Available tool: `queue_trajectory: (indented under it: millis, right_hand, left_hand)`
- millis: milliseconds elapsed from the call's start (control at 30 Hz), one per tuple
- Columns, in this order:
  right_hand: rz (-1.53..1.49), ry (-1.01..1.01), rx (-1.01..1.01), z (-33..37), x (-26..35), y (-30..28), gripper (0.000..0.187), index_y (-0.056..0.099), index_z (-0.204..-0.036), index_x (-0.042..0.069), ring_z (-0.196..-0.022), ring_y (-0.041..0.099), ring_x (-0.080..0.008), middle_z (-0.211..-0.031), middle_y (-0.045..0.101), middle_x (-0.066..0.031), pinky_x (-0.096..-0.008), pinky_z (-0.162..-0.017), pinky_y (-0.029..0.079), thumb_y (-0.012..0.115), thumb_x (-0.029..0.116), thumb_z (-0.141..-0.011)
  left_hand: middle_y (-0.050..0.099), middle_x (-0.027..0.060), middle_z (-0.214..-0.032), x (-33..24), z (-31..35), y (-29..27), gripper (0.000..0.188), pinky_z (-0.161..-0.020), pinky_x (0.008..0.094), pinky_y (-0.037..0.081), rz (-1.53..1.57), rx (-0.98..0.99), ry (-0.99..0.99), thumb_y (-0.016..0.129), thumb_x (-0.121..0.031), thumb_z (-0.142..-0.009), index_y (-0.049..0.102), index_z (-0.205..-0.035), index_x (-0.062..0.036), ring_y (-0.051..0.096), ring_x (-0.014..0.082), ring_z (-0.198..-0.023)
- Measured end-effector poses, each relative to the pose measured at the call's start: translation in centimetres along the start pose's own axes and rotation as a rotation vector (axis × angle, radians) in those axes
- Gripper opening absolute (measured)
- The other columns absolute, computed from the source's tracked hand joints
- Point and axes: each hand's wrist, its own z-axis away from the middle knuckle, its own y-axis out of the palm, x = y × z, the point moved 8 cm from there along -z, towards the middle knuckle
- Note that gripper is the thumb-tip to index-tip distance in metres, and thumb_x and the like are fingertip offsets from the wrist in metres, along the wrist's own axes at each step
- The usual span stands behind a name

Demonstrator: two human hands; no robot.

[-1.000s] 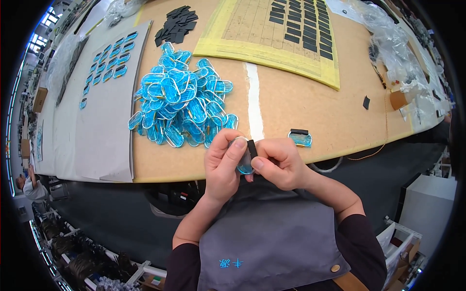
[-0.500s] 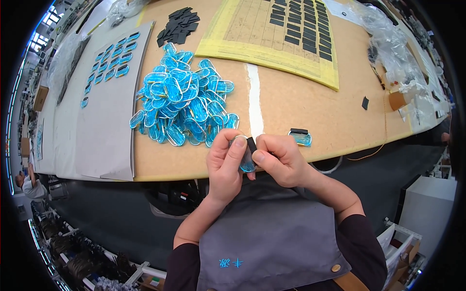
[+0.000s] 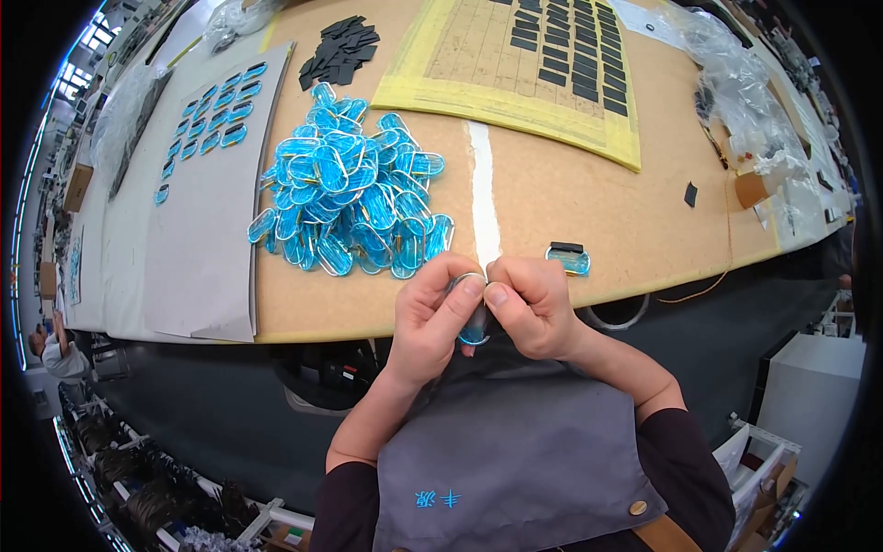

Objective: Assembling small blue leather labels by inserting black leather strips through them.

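Note:
My left hand (image 3: 428,317) grips a clear blue oval piece (image 3: 473,329) with a pale rim, close to my apron at the table's front edge. Thumb and bent fingers of my right hand (image 3: 533,313) pinch the right edge of the same piece, and both thumb tips nearly meet there. Fingertips cover the black strip on that edge. To the right of my hands, a similar blue oval piece (image 3: 571,264) with a black strip on its upper edge lies on the table. A heap of blue oval pieces (image 3: 345,175) is beyond my left hand.
On the left, a grey board (image 3: 207,239) bears rows of blue ovals with black strips. Loose black strips (image 3: 338,53) lie at the back. A yellow-edged board (image 3: 515,125) carries more strips in rows. One black strip (image 3: 691,194) and crumpled clear plastic (image 3: 750,92) are at right.
Both hands have shifted slightly toward me and drawn closer together. The black strip, visible between them before, is now covered by my fingers.

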Motion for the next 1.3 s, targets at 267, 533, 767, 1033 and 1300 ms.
queue_trajectory:
  millis: [267, 533, 767, 1033, 1300]
  right_hand:
    - [-0.328, 0.34, -0.012, 0.5, -2.0, 0.3, 0.03, 0.055, -0.073, 0.001, -0.053, 0.045, -0.007, -0.058, 0.051, -0.0006, -0.0256, -0.049, 0.038, 0.056, 0.022, -0.096]
    - [0.052, -0.012, -0.048, 0.3, 0.8, -1.2, 0.019, 0.064, -0.085, 0.005, -0.071, 0.053, -0.0089, -0.084, 0.06, -0.0015, -0.0236, -0.059, 0.043, 0.079, 0.003, -0.073]
    - [0.148, -0.293, -0.068, -0.3, 2.3, -2.8, 0.035, 0.072, -0.094, 0.01, -0.076, 0.056, -0.0158, -0.086, 0.06, -0.0035, -0.0254, -0.062, 0.044, 0.073, -0.009, -0.064]
    - [0.113, -0.202, -0.043, -0.8, 1.5, -2.9, 0.033, 0.072, -0.095, 0.01, -0.078, 0.057, -0.0153, -0.088, 0.06, -0.0037, -0.0257, -0.063, 0.046, 0.074, -0.008, -0.067]
    - [0.148, -0.217, 0.055, -1.3, 2.1, -2.1, 0.017, 0.07, -0.091, 0.007, -0.075, 0.056, -0.0115, -0.082, 0.061, -0.0036, -0.0246, -0.061, 0.044, 0.076, 0.001, -0.076]
  left_hand:
    - [0.055, 0.001, -0.069, 0.8, 0.1, -0.5, 0.011, -0.044, 0.0184, 0.039, 0.014, 0.024, -0.015, 0.051, -0.014, -0.1, 0.053, -0.101, -0.0037, 0.048, 0.0047, -0.05]
    - [0.056, 0.0128, -0.102, -1.1, 0.1, -0.9, 0.013, -0.076, 0.0272, 0.051, -0.017, 0.1, 0.498, 0.052, -0.004, -0.098, 0.05, -0.11, -0.0042, 0.059, 0.0159, -0.087]
    - [0.06, 0.0165, -0.107, -4.6, 1.1, -0.1, 0.021, -0.079, 0.0402, 0.054, -0.388, 0.194, 0.881, 0.065, 0.009, -0.078, 0.063, -0.096, -0.0028, 0.064, 0.0385, -0.102]
    - [0.064, 0.0177, -0.107, -5.3, 1.4, 0.0, 0.021, -0.08, 0.0424, 0.053, -0.57, 0.207, 0.983, 0.067, 0.007, -0.074, 0.067, -0.093, -0.0017, 0.064, 0.0395, -0.1]
    - [0.065, 0.0136, -0.098, -2.8, 0.8, -2.8, 0.021, -0.077, 0.031, 0.054, -0.222, 0.053, 0.592, 0.066, 0.01, -0.081, 0.061, -0.1, 0.0019, 0.066, 0.0226, -0.094]
